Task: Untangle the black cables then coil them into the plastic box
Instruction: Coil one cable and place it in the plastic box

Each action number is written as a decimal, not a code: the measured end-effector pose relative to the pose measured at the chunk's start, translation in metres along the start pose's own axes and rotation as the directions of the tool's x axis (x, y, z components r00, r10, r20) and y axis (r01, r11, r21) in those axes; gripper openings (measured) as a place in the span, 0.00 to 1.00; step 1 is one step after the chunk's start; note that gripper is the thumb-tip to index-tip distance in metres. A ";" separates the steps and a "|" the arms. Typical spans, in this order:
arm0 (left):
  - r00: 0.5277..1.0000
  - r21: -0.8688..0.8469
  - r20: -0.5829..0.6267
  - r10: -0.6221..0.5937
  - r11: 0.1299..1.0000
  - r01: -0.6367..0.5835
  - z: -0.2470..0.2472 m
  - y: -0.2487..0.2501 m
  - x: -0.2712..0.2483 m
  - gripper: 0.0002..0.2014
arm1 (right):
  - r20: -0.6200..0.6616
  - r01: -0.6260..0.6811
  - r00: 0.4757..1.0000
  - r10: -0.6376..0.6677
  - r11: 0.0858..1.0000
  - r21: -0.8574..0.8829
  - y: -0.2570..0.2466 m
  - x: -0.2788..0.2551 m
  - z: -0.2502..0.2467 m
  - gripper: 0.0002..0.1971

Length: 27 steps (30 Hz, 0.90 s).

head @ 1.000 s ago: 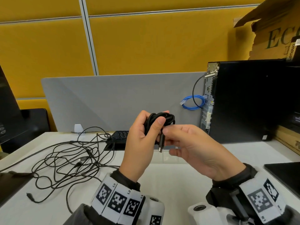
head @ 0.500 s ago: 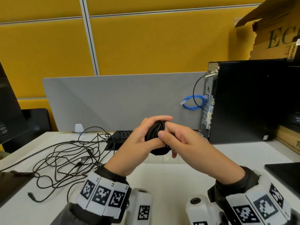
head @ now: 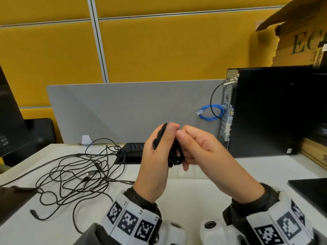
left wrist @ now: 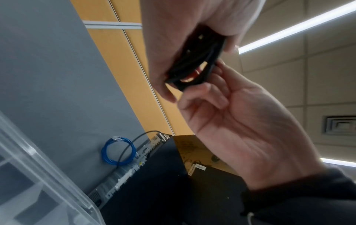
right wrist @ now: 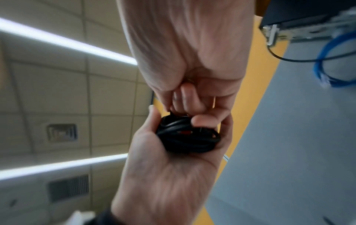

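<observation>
A small coil of black cable is held up above the white desk between both hands. My left hand cups the black cable coil in its palm with the thumb over it. My right hand pinches the same coil from the right, its fingers curled on the strands. More black cables lie tangled and loose on the desk to the left. The clear plastic box shows in the left wrist view below the hands.
A black computer tower with a looped blue cable stands at the back right. A black keyboard lies against the grey divider. A dark flat slab sits at the right edge and a monitor on the left.
The connector end that hung from the coil a second ago is now tucked in. Both hands have closed round the coil and turned it; the left hand stands upright again.
</observation>
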State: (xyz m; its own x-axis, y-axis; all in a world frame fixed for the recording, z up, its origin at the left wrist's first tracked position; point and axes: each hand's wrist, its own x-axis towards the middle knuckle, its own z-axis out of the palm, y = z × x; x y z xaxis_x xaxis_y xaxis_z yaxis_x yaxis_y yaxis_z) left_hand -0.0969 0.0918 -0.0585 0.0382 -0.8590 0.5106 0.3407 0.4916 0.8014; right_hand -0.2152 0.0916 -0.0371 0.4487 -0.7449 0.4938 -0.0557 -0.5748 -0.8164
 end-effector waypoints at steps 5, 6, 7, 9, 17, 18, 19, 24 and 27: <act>0.959 0.021 -0.281 0.034 0.999 -0.030 0.000 -0.004 0.004 0.18 | 0.009 0.157 0.984 -0.180 0.831 -0.534 0.007 -0.004 0.017 0.14; 0.947 0.062 -0.315 0.053 0.997 -0.035 -0.003 -0.005 0.005 0.18 | 0.028 0.174 0.981 -0.195 0.796 -0.580 0.007 -0.005 0.020 0.10; 0.937 0.093 -0.342 0.065 0.995 -0.034 -0.005 -0.005 0.006 0.19 | 0.039 0.183 0.979 -0.200 0.776 -0.604 0.008 -0.005 0.022 0.08; 0.924 0.092 -0.380 0.042 0.996 -0.008 -0.007 -0.004 0.007 0.21 | 0.070 0.210 0.974 -0.215 0.748 -0.629 0.008 -0.005 0.024 0.10; 0.909 -0.329 -0.226 -0.349 0.906 0.266 -0.015 -0.005 0.012 0.17 | 0.109 0.242 0.934 -0.340 0.379 -0.893 0.013 -0.003 0.016 0.13; 0.927 -0.240 -0.170 -0.335 0.926 0.290 -0.016 -0.003 0.011 0.16 | 0.112 0.248 0.921 -0.374 0.337 -0.908 0.010 -0.004 0.009 0.12; 0.945 -0.141 -0.094 -0.314 0.944 0.299 -0.018 -0.002 0.010 0.15 | 0.109 0.248 0.902 -0.418 0.294 -0.923 0.008 -0.004 0.001 0.12; 0.919 0.085 0.194 -0.343 0.939 0.333 -0.025 0.013 0.005 0.16 | 0.083 0.249 0.846 -0.526 0.253 -0.935 0.007 -0.002 -0.034 0.18; 0.930 0.047 0.186 -0.318 0.948 0.315 -0.026 0.017 0.006 0.15 | 0.032 0.248 0.824 -0.566 0.309 -0.918 0.015 0.002 -0.038 0.16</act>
State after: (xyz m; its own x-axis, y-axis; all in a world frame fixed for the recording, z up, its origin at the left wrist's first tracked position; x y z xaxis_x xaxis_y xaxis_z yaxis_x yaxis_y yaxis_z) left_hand -0.0665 0.0911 -0.0495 -0.2473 -0.9284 0.2775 0.2907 0.2021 0.9352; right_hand -0.2492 0.0684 -0.0366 0.4299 -0.2772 0.8593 -0.7247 -0.6736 0.1453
